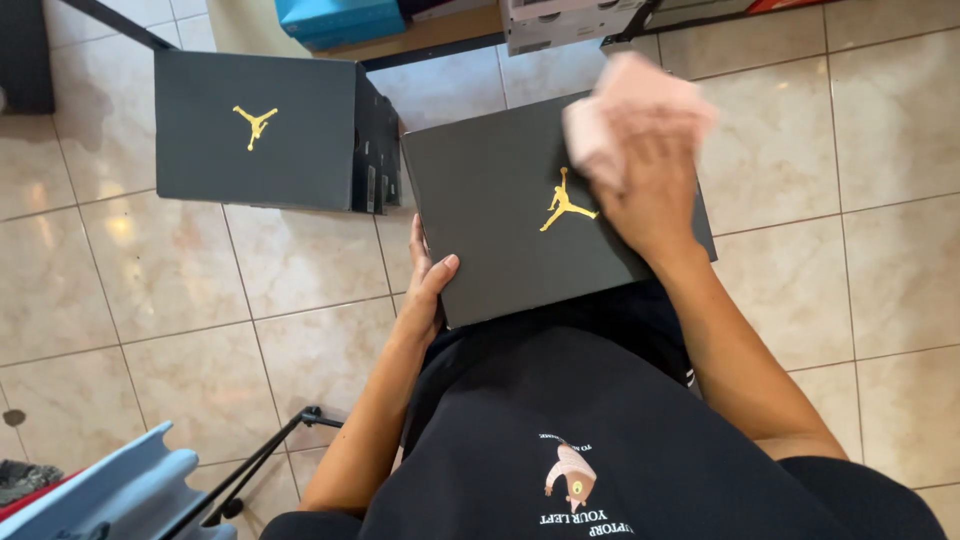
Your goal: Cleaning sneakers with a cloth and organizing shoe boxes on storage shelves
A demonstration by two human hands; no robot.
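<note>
- On the person's lap, over the tiled floor (300, 330), a black shoebox (500, 210) lies lid up, with a gold emblem at the lid centre. Its long axis runs from lower left to upper right.
- The left hand (425, 290) clamps the box's near-left edge: thumb on the lid, fingers curled round the side.
- The right hand (650, 195) rests on the lid's right half, just beside the emblem. Its fingers are closed on a pink cloth (630, 110), pressed against the lid's far-right corner.
- The right hand is the nearer to the emblem; the left only steadies the box.
- Count: two black shoeboxes. The second shoebox (260, 130) stands on the floor to the left, apart. One cloth.
- Further boxes lie at the top edge, one of them a blue box (340, 20).
</note>
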